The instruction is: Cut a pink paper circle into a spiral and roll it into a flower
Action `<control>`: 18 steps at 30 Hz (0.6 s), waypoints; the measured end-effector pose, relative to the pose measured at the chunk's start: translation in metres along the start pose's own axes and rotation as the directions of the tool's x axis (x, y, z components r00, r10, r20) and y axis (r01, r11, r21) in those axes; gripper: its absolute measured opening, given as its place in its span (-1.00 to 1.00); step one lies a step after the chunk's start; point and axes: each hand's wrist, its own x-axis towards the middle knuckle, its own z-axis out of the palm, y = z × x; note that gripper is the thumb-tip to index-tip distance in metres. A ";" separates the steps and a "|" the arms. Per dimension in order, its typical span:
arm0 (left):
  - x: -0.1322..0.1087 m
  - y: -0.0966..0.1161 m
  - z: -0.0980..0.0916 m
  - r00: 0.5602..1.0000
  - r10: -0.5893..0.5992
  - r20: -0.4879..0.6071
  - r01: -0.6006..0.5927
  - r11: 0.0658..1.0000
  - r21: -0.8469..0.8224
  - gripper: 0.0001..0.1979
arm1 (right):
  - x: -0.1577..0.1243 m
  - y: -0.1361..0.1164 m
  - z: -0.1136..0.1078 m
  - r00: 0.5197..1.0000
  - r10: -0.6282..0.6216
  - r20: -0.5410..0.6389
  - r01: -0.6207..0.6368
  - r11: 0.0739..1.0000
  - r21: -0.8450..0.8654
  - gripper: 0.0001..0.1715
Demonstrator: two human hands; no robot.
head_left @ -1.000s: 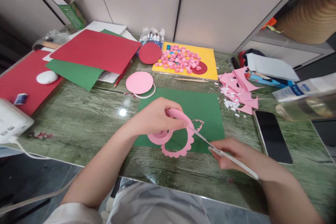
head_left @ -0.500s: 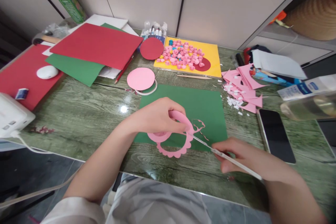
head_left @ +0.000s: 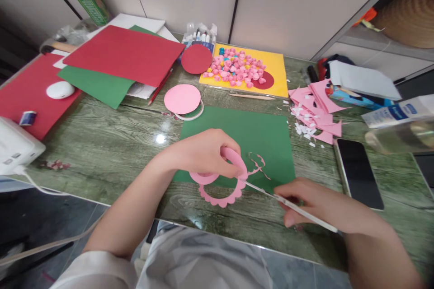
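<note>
My left hand point(head_left: 203, 153) is closed on a pink paper spiral point(head_left: 220, 189) with a scalloped outer edge, which curls down below the fingers over a green paper sheet point(head_left: 264, 133). My right hand point(head_left: 312, 201) grips thin white scissors point(head_left: 288, 202). Their blades point left and meet the pink paper at its scalloped edge. A thin pink offcut point(head_left: 257, 165) hangs from the paper just above the blades.
A pink disc point(head_left: 182, 98) on a white ring lies behind the green sheet. Farther back are a yellow board with several small paper roses point(head_left: 237, 70), a red disc point(head_left: 195, 58) and red and green sheets point(head_left: 125, 56). Pink scraps point(head_left: 313, 110) and a phone point(head_left: 359, 171) lie right.
The scissors have cut further along the scalloped edge, and the thin pink offcut has come further loose. The view has shifted slightly downward.
</note>
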 end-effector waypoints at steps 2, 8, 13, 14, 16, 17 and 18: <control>0.001 0.000 0.000 1.000 0.011 -0.001 -0.011 1.000 0.005 -0.85 | 0.000 0.000 0.001 1.000 0.010 0.002 -0.010 1.000 0.002 -0.48; 0.001 -0.002 -0.001 1.000 0.011 -0.004 -0.011 1.000 0.013 -0.83 | 0.000 0.001 0.002 0.999 0.032 -0.005 -0.032 0.998 0.058 -0.46; 0.003 -0.002 -0.001 0.998 0.007 -0.067 -0.009 0.999 -0.032 -0.79 | -0.001 -0.001 -0.002 0.999 0.017 -0.034 -0.013 0.994 0.105 -0.41; 0.004 -0.002 -0.002 0.997 0.007 -0.081 -0.011 0.998 -0.057 -0.77 | -0.001 -0.002 -0.002 0.999 0.005 -0.038 0.000 0.992 0.125 -0.40; 0.006 -0.002 -0.001 0.993 0.016 -0.121 -0.030 0.993 -0.114 -0.74 | 0.000 -0.003 -0.002 0.998 -0.039 -0.056 0.049 0.982 0.182 -0.38; 0.007 -0.002 0.000 0.988 0.020 -0.152 -0.042 0.989 -0.144 -0.73 | 0.000 -0.003 -0.002 0.995 -0.069 -0.072 0.083 0.972 0.220 -0.38; 0.008 -0.002 0.001 0.981 0.019 -0.192 -0.053 0.983 -0.175 -0.72 | 0.001 -0.004 -0.001 0.991 -0.098 -0.090 0.118 0.958 0.262 -0.38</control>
